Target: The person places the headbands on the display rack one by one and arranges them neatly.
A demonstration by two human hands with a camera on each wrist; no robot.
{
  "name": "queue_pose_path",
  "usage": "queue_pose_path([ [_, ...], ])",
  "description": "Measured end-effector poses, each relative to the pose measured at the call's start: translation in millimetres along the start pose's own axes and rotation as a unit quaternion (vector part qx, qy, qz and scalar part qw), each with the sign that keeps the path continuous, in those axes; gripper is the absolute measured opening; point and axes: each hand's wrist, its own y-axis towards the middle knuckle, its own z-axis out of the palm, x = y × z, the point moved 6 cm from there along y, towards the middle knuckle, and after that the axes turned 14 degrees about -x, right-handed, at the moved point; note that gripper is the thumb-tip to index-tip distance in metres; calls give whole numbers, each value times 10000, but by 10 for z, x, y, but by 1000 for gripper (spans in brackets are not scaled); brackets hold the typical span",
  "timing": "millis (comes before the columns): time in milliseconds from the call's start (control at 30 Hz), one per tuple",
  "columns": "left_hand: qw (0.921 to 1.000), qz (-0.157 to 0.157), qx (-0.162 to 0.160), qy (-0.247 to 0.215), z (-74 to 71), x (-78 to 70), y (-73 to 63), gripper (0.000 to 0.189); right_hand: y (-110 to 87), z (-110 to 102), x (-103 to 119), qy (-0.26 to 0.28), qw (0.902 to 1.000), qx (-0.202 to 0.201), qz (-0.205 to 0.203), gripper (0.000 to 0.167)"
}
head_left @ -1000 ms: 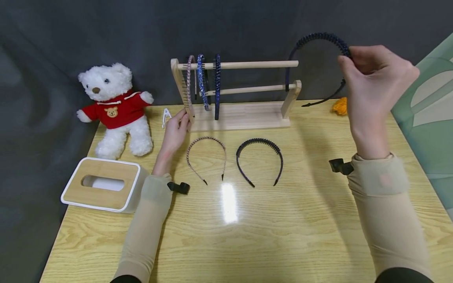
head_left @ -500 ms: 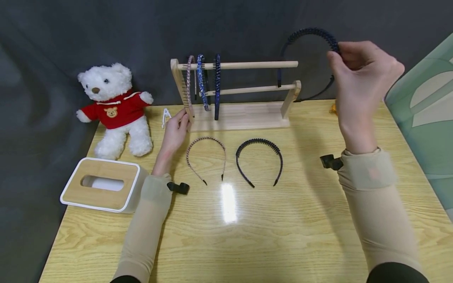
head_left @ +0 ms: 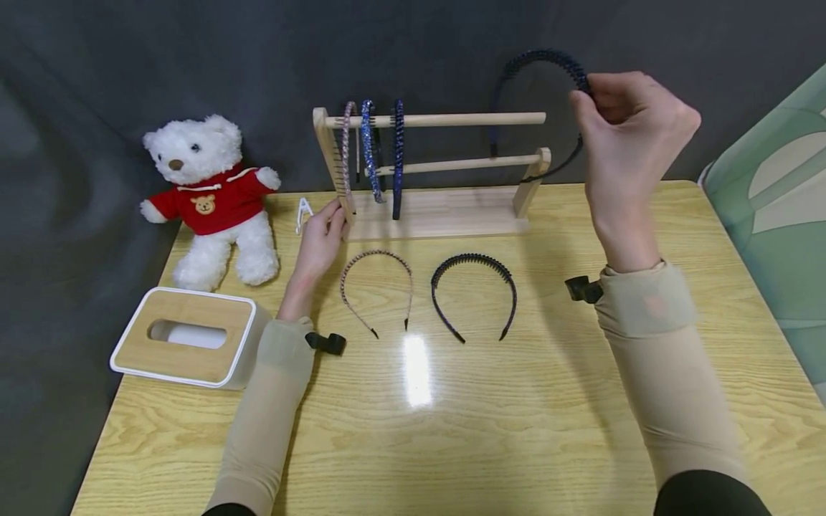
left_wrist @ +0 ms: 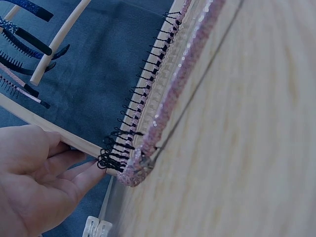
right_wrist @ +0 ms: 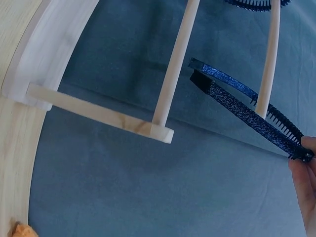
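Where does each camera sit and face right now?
Head: worn on the head, facing forward and down at the table and wooden rack; left hand, right hand and forearms show.
Left wrist: on that wrist, facing the rack's left end and a pink headband; left hand shows.
Right wrist: on that wrist, facing the rack's right end and a dark blue headband; fingers show at right.
Head and right wrist share the dark blue headband.

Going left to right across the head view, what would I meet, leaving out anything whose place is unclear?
White teddy bear, left hand, pink headband on the table, black headband on the table, dark blue headband held aloft, right hand holding it, green patterned panel.
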Motion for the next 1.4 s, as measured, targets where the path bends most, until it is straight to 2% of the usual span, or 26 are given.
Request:
queue_pose_path([
  [333, 10000, -33, -1, 49, 24, 11, 11, 35, -69, 118, -12, -306, 9991, 14, 277, 17],
  [733, 10000, -60, -9, 44, 4, -20, -5, 36, -145, 254, 93, -295, 9995, 121, 56, 22],
  [1000, 9999, -30, -19, 106, 3, -17, 1, 34, -220, 335, 180, -87, 9996, 197, -196, 18],
  [1233, 9998, 13, -28, 212, -1, 2, 6, 30, -292, 425, 218, -186, 9988, 442, 121, 19],
  [1400, 9999, -9, -26, 170, 2, -4, 4, 31, -331, 476, 258, -176, 9987, 463, 87, 19],
])
